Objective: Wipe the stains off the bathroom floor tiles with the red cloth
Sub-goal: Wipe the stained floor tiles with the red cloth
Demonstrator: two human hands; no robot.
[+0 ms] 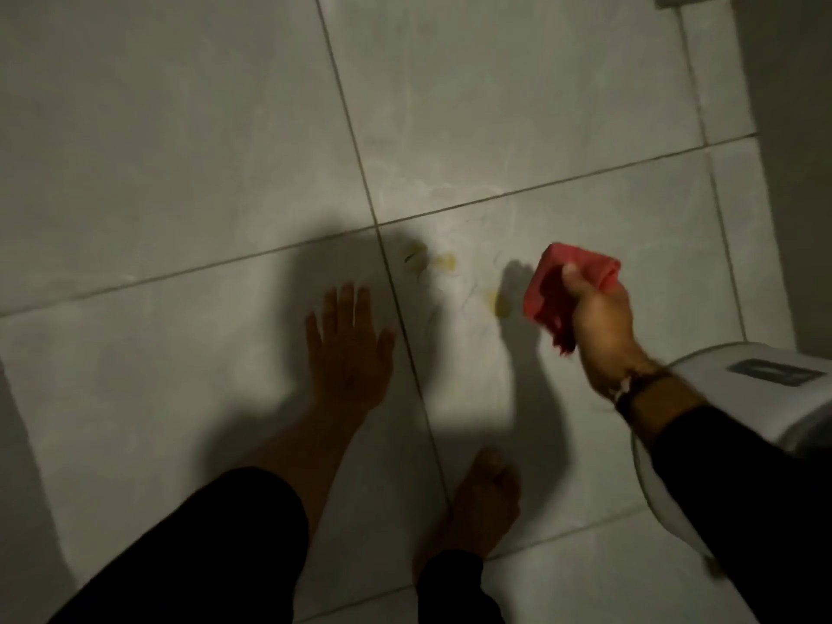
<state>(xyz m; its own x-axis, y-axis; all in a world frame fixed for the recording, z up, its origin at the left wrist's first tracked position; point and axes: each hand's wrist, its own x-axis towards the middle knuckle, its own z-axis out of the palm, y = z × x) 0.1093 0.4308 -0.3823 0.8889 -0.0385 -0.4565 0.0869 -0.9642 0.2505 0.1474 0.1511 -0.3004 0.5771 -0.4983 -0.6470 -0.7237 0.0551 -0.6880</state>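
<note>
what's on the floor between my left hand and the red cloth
In the head view, yellowish stains and a grout line lie between the left hand and the red cloth.

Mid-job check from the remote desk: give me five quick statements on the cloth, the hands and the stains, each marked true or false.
1. The right hand grips the red cloth. True.
2. The cloth is pressed flat onto the floor tile. False: it is bunched in the hand, which seems raised above the tile, judging by its offset shadow.
3. Yellowish stains show on the tile left of the cloth. True.
4. The left hand also holds a cloth. False: it lies open and flat on the floor, holding nothing.
5. The stains lie on the left hand's side of the grout line. False: they lie on the far side of that line, between it and the cloth.
</note>
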